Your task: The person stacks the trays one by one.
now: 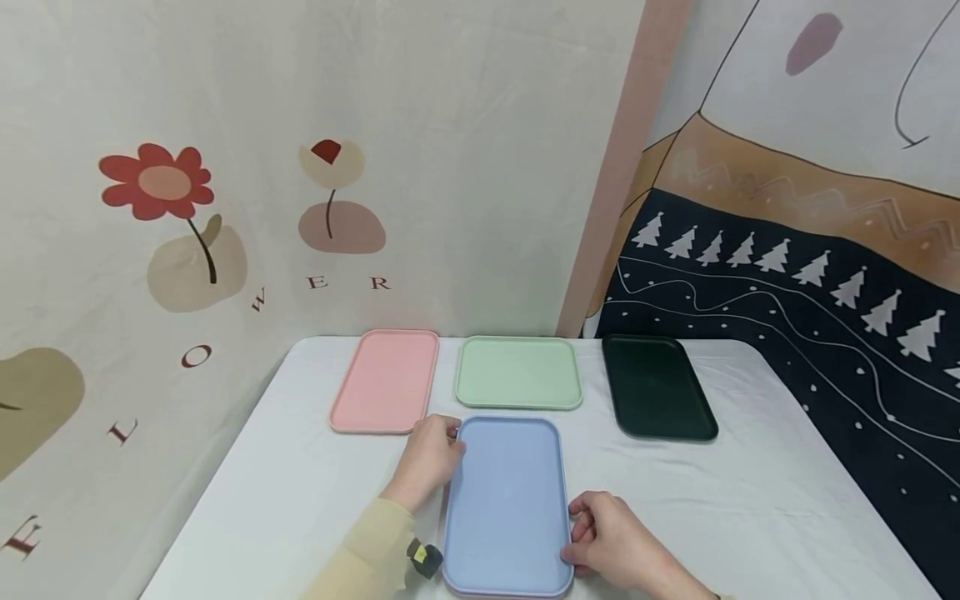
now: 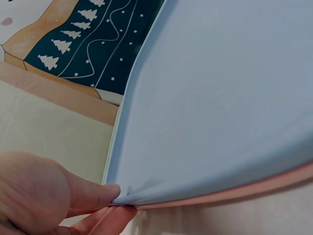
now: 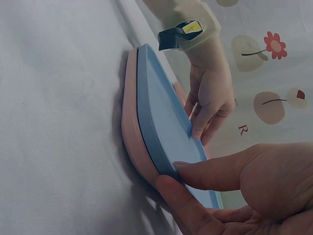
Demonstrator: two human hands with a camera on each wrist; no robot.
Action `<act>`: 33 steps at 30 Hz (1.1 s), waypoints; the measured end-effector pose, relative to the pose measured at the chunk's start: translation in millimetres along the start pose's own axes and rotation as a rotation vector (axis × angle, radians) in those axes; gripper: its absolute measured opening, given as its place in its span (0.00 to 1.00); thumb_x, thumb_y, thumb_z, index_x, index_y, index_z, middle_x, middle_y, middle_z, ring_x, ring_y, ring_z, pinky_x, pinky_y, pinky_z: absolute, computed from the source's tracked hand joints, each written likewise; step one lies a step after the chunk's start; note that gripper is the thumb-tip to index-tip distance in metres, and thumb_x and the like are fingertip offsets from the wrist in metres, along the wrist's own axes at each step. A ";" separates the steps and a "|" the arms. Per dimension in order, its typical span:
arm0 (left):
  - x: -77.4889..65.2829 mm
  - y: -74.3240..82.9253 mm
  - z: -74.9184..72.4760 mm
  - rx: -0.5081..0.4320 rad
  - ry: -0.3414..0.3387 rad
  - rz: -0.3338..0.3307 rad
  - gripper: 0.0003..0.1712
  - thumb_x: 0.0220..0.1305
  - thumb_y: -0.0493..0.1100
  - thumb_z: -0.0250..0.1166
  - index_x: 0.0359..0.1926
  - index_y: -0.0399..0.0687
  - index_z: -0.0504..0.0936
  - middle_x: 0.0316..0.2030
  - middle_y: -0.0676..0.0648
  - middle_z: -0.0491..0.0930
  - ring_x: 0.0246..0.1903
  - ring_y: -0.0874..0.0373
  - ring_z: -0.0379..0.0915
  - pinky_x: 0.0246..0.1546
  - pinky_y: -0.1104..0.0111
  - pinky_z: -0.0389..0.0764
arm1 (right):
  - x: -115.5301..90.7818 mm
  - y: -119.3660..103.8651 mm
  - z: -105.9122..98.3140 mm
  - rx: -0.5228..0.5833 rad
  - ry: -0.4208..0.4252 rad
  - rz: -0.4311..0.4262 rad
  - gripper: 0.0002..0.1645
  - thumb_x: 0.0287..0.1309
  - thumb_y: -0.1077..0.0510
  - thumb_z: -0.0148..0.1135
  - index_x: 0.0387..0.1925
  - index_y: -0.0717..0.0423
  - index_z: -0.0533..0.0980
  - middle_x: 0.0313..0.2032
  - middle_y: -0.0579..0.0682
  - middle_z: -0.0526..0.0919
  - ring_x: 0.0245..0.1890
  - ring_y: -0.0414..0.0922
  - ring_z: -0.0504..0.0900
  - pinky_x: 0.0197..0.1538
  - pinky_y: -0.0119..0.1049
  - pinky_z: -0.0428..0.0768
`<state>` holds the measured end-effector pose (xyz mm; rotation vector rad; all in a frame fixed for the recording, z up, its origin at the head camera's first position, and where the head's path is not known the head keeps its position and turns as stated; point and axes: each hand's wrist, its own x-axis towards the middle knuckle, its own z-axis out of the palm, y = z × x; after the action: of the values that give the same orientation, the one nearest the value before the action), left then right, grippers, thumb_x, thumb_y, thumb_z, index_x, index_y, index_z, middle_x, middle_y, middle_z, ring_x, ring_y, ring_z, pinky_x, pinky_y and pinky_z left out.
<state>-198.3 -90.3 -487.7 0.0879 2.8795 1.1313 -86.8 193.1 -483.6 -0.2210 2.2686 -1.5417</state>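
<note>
A light blue rectangular tray (image 1: pixel 510 500) lies lengthwise at the front of the table, stacked on a pink tray (image 3: pixel 131 107) whose edge shows beneath it. My left hand (image 1: pixel 429 457) pinches the blue tray's far left corner. In the left wrist view its thumb (image 2: pixel 93 194) presses on the rim, with fingers underneath. On the right long side, near the front, my right hand (image 1: pixel 617 540) pinches the edge. The right wrist view has that thumb (image 3: pixel 215 172) on top of the blue rim and the index finger against the edge below, close to the pink tray.
Along the back of the white-covered table (image 1: pixel 765 500) lie another pink tray (image 1: pixel 386 379), a pale green tray (image 1: pixel 519 372) and a dark green tray (image 1: pixel 660 387). Printed cloth hangings (image 1: pixel 465 167) stand behind and beside the table. A black strap (image 1: pixel 424 558) is on the left wrist.
</note>
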 end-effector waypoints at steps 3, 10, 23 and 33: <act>0.6 -2.4 0.1 -0.040 -0.001 -0.005 0.21 0.63 0.31 0.71 0.57 0.28 0.84 0.40 0.42 0.85 0.40 0.51 0.83 0.43 0.59 0.88 | -0.3 0.1 -0.4 0.000 -0.001 0.000 0.26 0.49 0.74 0.76 0.49 0.79 0.73 0.29 0.53 0.77 0.25 0.48 0.83 0.28 0.40 0.88; 0.1 -4.4 -0.7 -0.075 -0.005 -0.013 0.20 0.63 0.30 0.71 0.56 0.28 0.84 0.40 0.43 0.84 0.38 0.53 0.83 0.40 0.61 0.88 | 0.3 0.7 -0.8 0.001 -0.006 0.001 0.27 0.50 0.74 0.76 0.49 0.79 0.73 0.29 0.53 0.78 0.26 0.48 0.83 0.28 0.39 0.88; -2.0 -3.9 0.0 -0.077 -0.011 0.001 0.21 0.60 0.29 0.72 0.56 0.27 0.84 0.39 0.43 0.85 0.37 0.54 0.83 0.40 0.61 0.88 | -2.3 2.5 -2.2 -0.018 -0.010 -0.020 0.28 0.50 0.73 0.75 0.50 0.80 0.72 0.28 0.53 0.78 0.24 0.49 0.84 0.27 0.37 0.88; -2.6 -2.5 -4.6 -0.085 -0.007 0.010 0.21 0.60 0.29 0.73 0.55 0.27 0.84 0.38 0.43 0.85 0.37 0.53 0.84 0.39 0.62 0.88 | -2.5 -1.5 -6.4 -0.042 -0.015 -0.001 0.28 0.52 0.72 0.76 0.52 0.79 0.74 0.29 0.52 0.80 0.25 0.48 0.85 0.29 0.37 0.87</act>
<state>-196.1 -95.5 -486.0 0.1029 2.8231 1.2511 -87.2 198.9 -479.6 -0.2450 2.2911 -1.4884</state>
